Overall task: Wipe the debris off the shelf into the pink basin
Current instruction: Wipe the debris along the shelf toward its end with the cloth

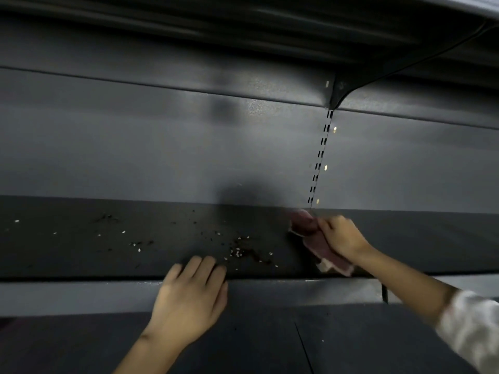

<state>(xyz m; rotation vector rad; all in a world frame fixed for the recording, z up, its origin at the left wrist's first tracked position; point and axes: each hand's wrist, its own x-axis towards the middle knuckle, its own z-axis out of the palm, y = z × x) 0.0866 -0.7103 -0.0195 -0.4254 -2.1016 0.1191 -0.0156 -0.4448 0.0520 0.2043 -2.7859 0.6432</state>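
Left hand (pixel 193 295) flat and spread on shelf (pixel 67 255) lip, right hand (pixel 341 236) farther in clamping cloth (pixel 316 240) near back panel, debris (pixel 243 251) scattered between and leftward; best swept in long strokes toward front edge; basin out of view, cloth blurred.
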